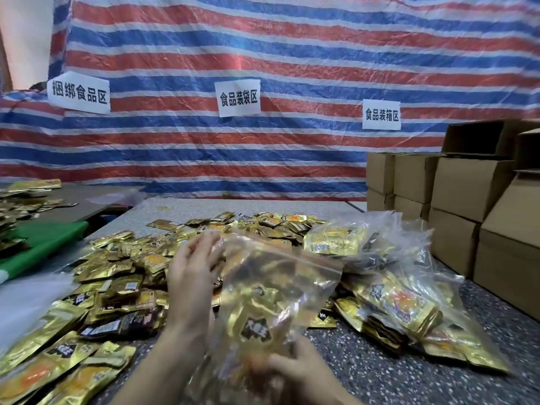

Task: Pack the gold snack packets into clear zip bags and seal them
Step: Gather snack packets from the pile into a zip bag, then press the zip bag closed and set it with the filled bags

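Note:
A clear zip bag [271, 290] with a red seal strip, partly filled with gold snack packets, stands tilted in front of me. My right hand [295, 372] grips its lower end from below. My left hand [193, 273] is at the bag's left side with fingers straight and spread, touching or almost touching it. Loose gold snack packets [117, 287] lie in a wide heap on the speckled table [438, 384], to the left of the bag and behind it. Several filled zip bags [394, 299] are piled at the right.
Stacked cardboard boxes [467, 206] stand along the right edge. A green sheet [43, 244] and another table with more gold packets [23, 200] are at the left. A striped tarp with paper signs [239, 97] closes off the back.

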`<state>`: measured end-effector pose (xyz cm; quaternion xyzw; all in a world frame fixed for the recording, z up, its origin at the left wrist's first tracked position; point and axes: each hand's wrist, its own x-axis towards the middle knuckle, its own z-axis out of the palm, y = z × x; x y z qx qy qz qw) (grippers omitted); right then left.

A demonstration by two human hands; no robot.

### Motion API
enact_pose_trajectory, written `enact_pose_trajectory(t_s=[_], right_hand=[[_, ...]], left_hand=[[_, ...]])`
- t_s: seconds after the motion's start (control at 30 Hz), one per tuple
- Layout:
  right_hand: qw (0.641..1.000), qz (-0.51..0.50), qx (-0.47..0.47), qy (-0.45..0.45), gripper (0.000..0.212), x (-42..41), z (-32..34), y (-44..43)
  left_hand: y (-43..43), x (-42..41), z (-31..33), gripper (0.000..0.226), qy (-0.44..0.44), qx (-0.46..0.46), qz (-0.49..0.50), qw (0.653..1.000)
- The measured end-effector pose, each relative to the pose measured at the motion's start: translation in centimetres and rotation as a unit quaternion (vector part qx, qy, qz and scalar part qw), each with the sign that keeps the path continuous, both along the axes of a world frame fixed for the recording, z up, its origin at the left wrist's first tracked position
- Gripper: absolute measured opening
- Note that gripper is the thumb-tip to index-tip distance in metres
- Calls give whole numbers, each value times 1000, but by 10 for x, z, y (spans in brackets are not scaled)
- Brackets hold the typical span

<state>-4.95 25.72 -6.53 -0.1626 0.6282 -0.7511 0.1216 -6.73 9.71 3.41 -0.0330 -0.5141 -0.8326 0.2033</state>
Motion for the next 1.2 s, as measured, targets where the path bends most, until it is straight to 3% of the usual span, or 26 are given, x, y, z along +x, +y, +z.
enact_pose_trajectory(t_s=[0.13,0.3,0.4,0.5,0.57,0.77,0.87,0.97,1.03,1.1,1.2], right_hand=[[990,-131,8,-46,47,-44,58,43],[958,-245,-124,-87,50,-113,127,81],[966,-225,34,-121,58,-122,94,59],[969,-168,178,-27,22,-100,40,11],[965,-166,194,66,7,-87,14,-16],[936,-220,183,205,23,-68,-17,-55],[924,-220,203,236,33,-68,-25,-52],[927,-222,196,229,34,-70,-31,-48],[933,-221,184,218,33,-71,-31,-47],[937,-219,171,213,32,-71,-31,-47],[937,-215,160,223,32,-71,-30,-48]], left_hand=[[-21,-12,-11,19,35,-53,22,998],[-38,-16,-37,19,19,-107,-2,994],[-45,-14,-49,25,10,-145,-3,989],[-51,-10,-56,24,2,-176,9,984],[-60,-8,-61,15,-1,-204,29,979],[-111,-6,-78,23,-24,-369,89,925],[-144,-15,-87,19,-45,-490,166,855],[-185,-28,-89,24,-110,-598,289,739],[-218,-35,-88,31,-208,-645,342,651],[-246,-35,-85,36,-343,-659,335,579],[-265,-25,-87,10,-444,-661,284,535]])
